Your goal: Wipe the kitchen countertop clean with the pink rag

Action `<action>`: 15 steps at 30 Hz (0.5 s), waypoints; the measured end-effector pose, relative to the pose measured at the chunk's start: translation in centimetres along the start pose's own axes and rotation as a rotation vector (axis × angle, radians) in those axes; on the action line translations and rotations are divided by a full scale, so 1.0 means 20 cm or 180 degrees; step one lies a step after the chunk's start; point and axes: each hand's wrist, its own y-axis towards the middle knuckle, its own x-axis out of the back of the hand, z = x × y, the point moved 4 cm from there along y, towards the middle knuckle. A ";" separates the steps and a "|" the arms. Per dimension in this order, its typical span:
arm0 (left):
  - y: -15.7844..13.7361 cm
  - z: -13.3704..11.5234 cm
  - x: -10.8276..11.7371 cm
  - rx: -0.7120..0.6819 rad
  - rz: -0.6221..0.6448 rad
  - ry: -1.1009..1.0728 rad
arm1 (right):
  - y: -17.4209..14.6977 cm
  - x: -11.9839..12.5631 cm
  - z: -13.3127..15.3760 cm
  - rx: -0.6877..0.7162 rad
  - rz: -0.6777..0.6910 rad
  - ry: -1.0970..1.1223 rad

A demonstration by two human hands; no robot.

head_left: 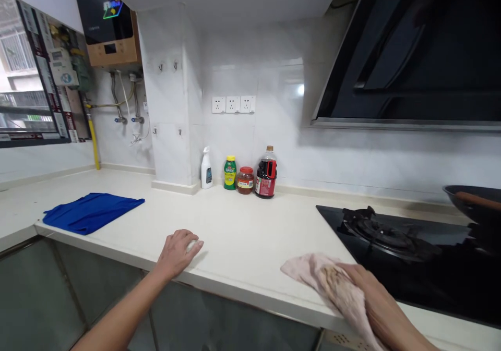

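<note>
My left hand (177, 253) is above the front part of the white countertop (235, 226), its fingers curled around a small pale rounded object (191, 245). Most of that object is hidden, so its kind does not show. At the right, my right hand (373, 296) grips a pale pink cloth (309, 268) with brown stains. One end of the cloth spreads over the counter, and the other hangs past the front edge. The hand is close to the near left side of the black gas stove (391, 278).
Against the wall stand a white spray bottle (206, 169), a green bottle (230, 173), a red-lidded jar (245, 180) and a large dark sauce bottle (266, 173). A blue cloth (92, 210) lies at left. A wok (477, 205) sits on the stove, under the range hood (415, 69).
</note>
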 end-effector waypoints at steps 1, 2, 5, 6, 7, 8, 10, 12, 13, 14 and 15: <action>0.00 0.00 0.00 -0.0009 -0.0002 -0.0006 | 0.09 0.01 0.02 -0.0142 0.0165 -0.0018; 0.00 0.00 0.00 -0.0008 -0.0010 -0.0012 | 0.18 0.02 0.04 -0.0321 0.0398 -0.0045; 0.01 0.00 0.01 0.0037 -0.0057 -0.0041 | 0.46 -0.01 0.15 -0.0911 0.1053 -0.0180; 0.01 0.00 0.00 0.0053 -0.0062 -0.0051 | 0.55 -0.04 0.21 -0.1038 0.1193 -0.0196; 0.01 0.00 0.00 0.0072 -0.0060 -0.0064 | 0.63 -0.06 0.29 -0.1093 0.1285 -0.0180; 0.02 0.00 0.00 0.0106 -0.0056 -0.0091 | 0.70 -0.10 0.38 -0.1070 0.1333 -0.0136; 0.02 0.01 0.00 0.0226 -0.0062 -0.0171 | 0.82 -0.16 0.61 -0.0873 0.1408 0.0009; 0.02 0.03 0.00 0.0380 -0.0103 -0.0239 | 0.88 -0.21 0.89 -0.0516 0.1497 0.0211; 0.02 0.04 -0.01 0.0453 -0.0134 -0.0256 | 0.88 -0.23 1.04 -0.0297 0.1532 0.0322; 0.02 0.04 0.00 0.0517 -0.0170 -0.0258 | 0.88 -0.23 1.20 -0.0063 0.1558 0.0434; 0.02 0.05 0.00 0.0574 -0.0206 -0.0254 | 0.86 -0.23 1.34 0.0174 0.1574 0.0541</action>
